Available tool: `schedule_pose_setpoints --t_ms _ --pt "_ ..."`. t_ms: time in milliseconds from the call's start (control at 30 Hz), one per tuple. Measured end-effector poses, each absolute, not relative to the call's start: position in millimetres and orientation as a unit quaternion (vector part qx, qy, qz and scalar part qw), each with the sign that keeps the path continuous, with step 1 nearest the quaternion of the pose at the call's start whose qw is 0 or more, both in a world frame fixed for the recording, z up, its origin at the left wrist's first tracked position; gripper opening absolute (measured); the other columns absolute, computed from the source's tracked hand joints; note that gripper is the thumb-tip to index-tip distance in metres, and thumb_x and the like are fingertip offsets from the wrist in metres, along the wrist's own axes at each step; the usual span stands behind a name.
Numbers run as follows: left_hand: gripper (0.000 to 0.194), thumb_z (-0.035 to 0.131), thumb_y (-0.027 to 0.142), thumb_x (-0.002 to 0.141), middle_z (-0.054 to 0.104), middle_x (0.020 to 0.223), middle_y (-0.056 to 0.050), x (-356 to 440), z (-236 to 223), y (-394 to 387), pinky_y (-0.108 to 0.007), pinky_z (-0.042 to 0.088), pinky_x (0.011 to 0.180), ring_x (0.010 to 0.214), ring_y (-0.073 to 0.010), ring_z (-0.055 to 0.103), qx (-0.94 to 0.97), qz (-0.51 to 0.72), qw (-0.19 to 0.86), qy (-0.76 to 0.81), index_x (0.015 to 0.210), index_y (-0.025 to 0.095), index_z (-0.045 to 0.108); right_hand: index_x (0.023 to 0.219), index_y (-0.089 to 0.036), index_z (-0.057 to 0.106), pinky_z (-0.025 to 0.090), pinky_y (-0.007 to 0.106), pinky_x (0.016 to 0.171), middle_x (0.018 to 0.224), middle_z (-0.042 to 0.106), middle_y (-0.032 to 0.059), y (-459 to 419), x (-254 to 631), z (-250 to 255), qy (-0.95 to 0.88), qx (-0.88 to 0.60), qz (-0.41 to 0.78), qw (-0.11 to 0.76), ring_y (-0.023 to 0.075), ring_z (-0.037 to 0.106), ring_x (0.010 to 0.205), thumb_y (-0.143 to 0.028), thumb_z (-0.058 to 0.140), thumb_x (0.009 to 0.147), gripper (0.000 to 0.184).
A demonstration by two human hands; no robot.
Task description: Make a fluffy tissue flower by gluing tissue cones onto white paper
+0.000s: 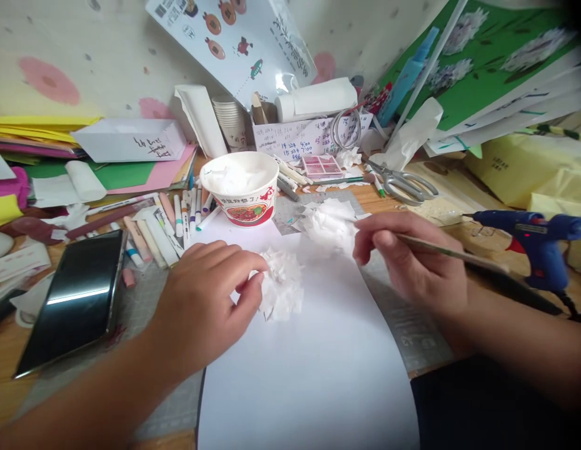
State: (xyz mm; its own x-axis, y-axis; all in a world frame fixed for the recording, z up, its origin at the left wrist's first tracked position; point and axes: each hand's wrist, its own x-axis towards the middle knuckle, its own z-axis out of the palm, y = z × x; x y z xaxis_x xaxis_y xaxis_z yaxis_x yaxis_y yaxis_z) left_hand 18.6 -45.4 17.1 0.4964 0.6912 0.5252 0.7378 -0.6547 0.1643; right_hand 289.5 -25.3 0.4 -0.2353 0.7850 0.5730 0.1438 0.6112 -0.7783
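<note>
On the white sheet of paper [313, 375] lies a ruffled cluster of small torn white tissue pieces [283, 287]. My left hand [210, 294] is at its left edge, thumb and index finger pinched together on the tissue. To the right, my right hand [412, 256] grips a thin brownish stick [440, 247] between thumb and fingers, its back end pointing right; its front tip is hidden by the fingers. Just left of that hand is a loose heap of white tissue paper [325, 222]. A paper bowl [248, 209] with white material inside stands behind the cluster.
A dark-screened tablet [79, 287] leans at left beside several markers [178, 215]. Grey scissors [403, 181] and a blue glue gun [538, 234] lie at right. Behind are a lettered box [290, 140], a white roll [316, 100] and stacked paper cups [228, 119].
</note>
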Motion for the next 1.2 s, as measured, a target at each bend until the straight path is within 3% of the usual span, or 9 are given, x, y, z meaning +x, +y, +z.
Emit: schedule_pose_setpoints --t_ms 100,200,467,667,767,867,933,1100,1200 --pt "0.017 0.051 0.014 0.087 0.05 0.06 0.002 17 19 -43 -0.032 0.034 0.064 0.062 -0.016 0.047 -0.874 -0.274 0.028 -0.4 0.074 0.018 0.061 0.108 -0.024 0.065 0.055 0.029 0.07 0.087 0.069 0.0029 -24 302 14 -0.795 -0.354 0.152 0.468 0.0141 0.067 0.076 -0.016 0.049 0.097 0.021" --pt "0.018 0.051 0.015 0.087 0.055 0.065 0.0 21 15 -51 -0.035 0.034 0.064 0.065 -0.0179 0.05 -0.915 -0.21 0.006 -0.345 0.072 0.019 0.061 0.106 -0.021 0.063 0.054 0.03 0.069 0.086 0.068 0.0049 -27 306 22 -0.866 -0.328 0.062 0.372 0.0163 0.067 0.078 -0.011 0.053 0.093 0.02" --pt "0.016 0.054 0.013 0.085 0.051 0.065 0.001 50 6 -102 -0.033 0.034 0.051 0.057 -0.0162 0.042 -0.978 -0.154 -0.006 -0.137 0.071 0.019 0.054 0.11 -0.017 0.06 0.057 0.032 0.08 0.102 0.071 0.0101 -48 281 22 -0.919 -0.279 0.075 0.269 0.0187 0.068 0.092 -0.009 0.052 0.092 0.021" --pt "0.023 0.048 0.014 0.087 0.055 0.065 -0.001 44 7 -90 -0.033 0.039 0.053 0.057 -0.016 0.045 -0.958 -0.241 -0.008 -0.156 0.066 0.019 0.056 0.118 -0.015 0.061 0.05 0.048 0.102 0.127 0.067 0.013 -49 265 14 -0.965 -0.21 -0.006 0.155 0.0289 0.055 0.128 -0.015 0.054 0.093 0.026" --pt "0.026 0.043 0.017 0.089 0.063 0.072 -0.002 27 8 -64 -0.032 0.046 0.063 0.066 -0.0166 0.056 -0.899 -0.277 -0.027 -0.339 0.075 0.019 0.064 0.116 -0.016 0.061 0.049 0.053 0.1 0.122 0.07 0.0129 -43 277 26 -0.948 -0.261 -0.072 0.169 0.0309 0.057 0.124 -0.017 0.056 0.093 0.024" --pt "0.028 0.046 0.017 0.087 0.07 0.105 -0.009 11 7 -37 -0.04 0.051 0.082 0.097 -0.0262 0.063 -0.866 -0.253 -0.034 -0.43 0.104 0.016 0.068 0.115 -0.017 0.059 0.053 0.045 0.095 0.118 0.071 0.0124 -44 299 41 -0.915 -0.317 -0.079 0.235 0.026 0.063 0.112 -0.014 0.058 0.091 0.024" --pt "0.034 0.045 0.014 0.084 0.069 0.115 -0.008 5 5 -26 -0.041 0.052 0.086 0.104 -0.0272 0.064 -0.87 -0.217 -0.048 -0.44 0.108 0.018 0.069 0.117 -0.018 0.058 0.053 0.042 0.093 0.115 0.071 0.0112 -52 310 46 -0.909 -0.336 -0.074 0.235 0.0241 0.065 0.107 -0.014 0.058 0.091 0.027" --pt "0.044 0.04 0.01 0.085 0.07 0.119 -0.003 5 1 -21 -0.037 0.052 0.09 0.108 -0.0229 0.065 -0.877 -0.153 -0.08 -0.448 0.114 0.022 0.069 0.115 -0.018 0.063 0.055 0.042 0.089 0.109 0.071 0.0111 -83 310 40 -0.927 -0.353 -0.012 0.126 0.0252 0.064 0.105 -0.014 0.052 0.093 0.025" --pt "0.042 0.04 0.014 0.087 0.071 0.117 -0.004 6 3 -22 -0.037 0.052 0.092 0.107 -0.0228 0.066 -0.87 -0.148 -0.085 -0.463 0.116 0.022 0.069 0.104 -0.017 0.068 0.057 0.04 0.079 0.093 0.071 0.0101 -88 308 29 -0.917 -0.397 0.012 0.043 0.0247 0.066 0.091 -0.012 0.051 0.092 0.021"
